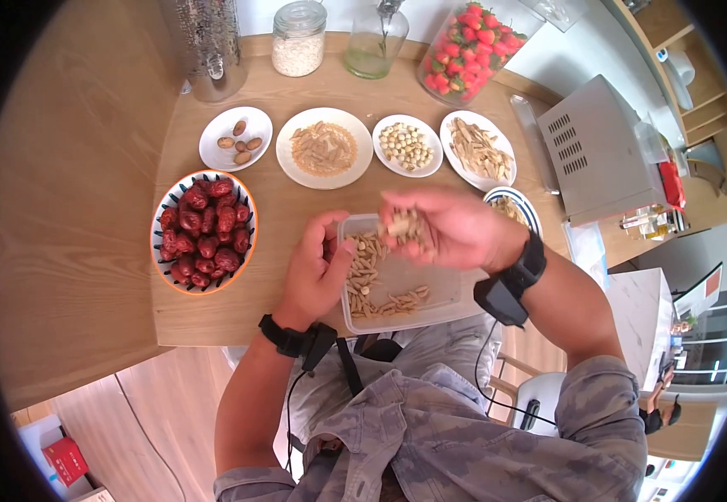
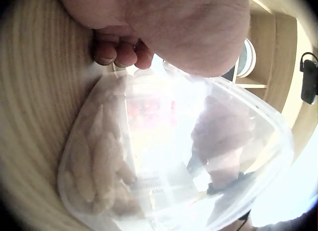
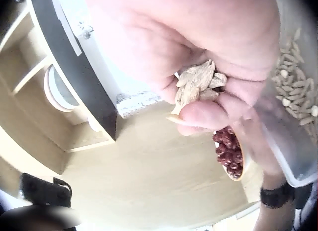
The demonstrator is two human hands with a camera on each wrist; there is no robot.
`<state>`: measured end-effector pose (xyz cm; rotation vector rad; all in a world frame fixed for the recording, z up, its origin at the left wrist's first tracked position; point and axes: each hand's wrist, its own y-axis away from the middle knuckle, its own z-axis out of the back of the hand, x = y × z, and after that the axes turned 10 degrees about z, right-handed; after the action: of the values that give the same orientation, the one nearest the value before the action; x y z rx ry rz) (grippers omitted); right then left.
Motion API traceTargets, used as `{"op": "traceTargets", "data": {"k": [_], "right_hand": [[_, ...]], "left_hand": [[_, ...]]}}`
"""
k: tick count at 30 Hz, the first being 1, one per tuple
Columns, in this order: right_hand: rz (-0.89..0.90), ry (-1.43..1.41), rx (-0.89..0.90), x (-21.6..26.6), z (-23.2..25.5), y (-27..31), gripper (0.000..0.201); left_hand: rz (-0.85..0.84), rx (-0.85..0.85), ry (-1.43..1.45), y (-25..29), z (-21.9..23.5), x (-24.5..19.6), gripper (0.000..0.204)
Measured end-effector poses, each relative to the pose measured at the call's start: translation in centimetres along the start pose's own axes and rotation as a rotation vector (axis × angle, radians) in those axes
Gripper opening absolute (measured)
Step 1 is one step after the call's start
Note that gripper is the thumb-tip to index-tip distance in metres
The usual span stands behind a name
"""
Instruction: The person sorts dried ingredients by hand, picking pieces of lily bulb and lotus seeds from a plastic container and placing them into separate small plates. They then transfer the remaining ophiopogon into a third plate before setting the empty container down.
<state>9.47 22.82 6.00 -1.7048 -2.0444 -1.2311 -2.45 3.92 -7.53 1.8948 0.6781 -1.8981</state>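
Observation:
My left hand (image 1: pixel 317 272) grips the left wall of a clear plastic container (image 1: pixel 430 280), its thumb over the rim. Pale, tapered dried root pieces (image 1: pixel 363 272) lie along the container's left side and front, with a few round whitish bits among them. Over the container's back part, my right hand (image 1: pixel 468 230) holds a handful of the same dried root pieces (image 3: pixel 196 84) in its curled fingers. In the left wrist view, the left fingertips (image 2: pixel 126 57) show beside the see-through container wall (image 2: pixel 283 141).
Left of the container stands a bowl of dried red dates (image 1: pixel 204 234). Behind it are white plates of brown nuts (image 1: pixel 240 144), thin pale slices (image 1: pixel 323 146), round seeds (image 1: pixel 405 146) and pale strips (image 1: pixel 479 149). A patterned bowl (image 1: pixel 533 219) sits partly behind the right hand. Jars line the back.

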Motion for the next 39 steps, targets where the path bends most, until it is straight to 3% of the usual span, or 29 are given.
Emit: {"op": "traceTargets", "data": {"k": [5,8,13,15,18,21,27,33,37,39], "right_hand": [[0.168,-0.055,-0.032,3.3,1.6,-6.2,0.025],[0.237,0.089,-0.35,3.6,0.2,-9.2,0.028],[0.329,0.194,-0.407,4.2,0.6,-11.1,0.027],[0.326,0.251,-0.483,4.7,0.5,-11.2,0.028],[0.314,0.235,-0.411,5.2,0.7,-11.1,0.032],[0.334,0.276,-0.485,5.5,0.2,-11.6,0.036],[0.315,0.365,-0.428,5.8,-1.1,-10.8,0.048],[0.316,0.419,-0.246,5.8,0.4,-9.5,0.047],[0.444,0.366,-0.239,5.3,0.8,-8.8,0.039],[0.443,0.367,-0.251,5.0,0.8,-8.0,0.029]], "left_hand": [[0.024,0.001,-0.001,0.2,0.0,-0.6,0.036],[0.041,0.029,0.004,0.2,0.1,-0.7,0.036],[0.099,0.087,0.011,0.3,0.4,0.1,0.038],[0.047,0.033,0.033,0.2,0.0,0.3,0.037],[0.019,0.006,0.036,0.2,-0.1,0.4,0.038],[0.023,0.008,0.028,0.2,0.0,-0.1,0.038],[0.037,0.052,-0.01,0.3,0.2,-0.4,0.038],[0.057,0.093,0.021,0.3,0.3,0.1,0.037],[0.13,0.104,0.034,0.4,0.4,-0.8,0.036],[0.041,0.052,0.031,0.2,0.0,-0.7,0.037]]}}
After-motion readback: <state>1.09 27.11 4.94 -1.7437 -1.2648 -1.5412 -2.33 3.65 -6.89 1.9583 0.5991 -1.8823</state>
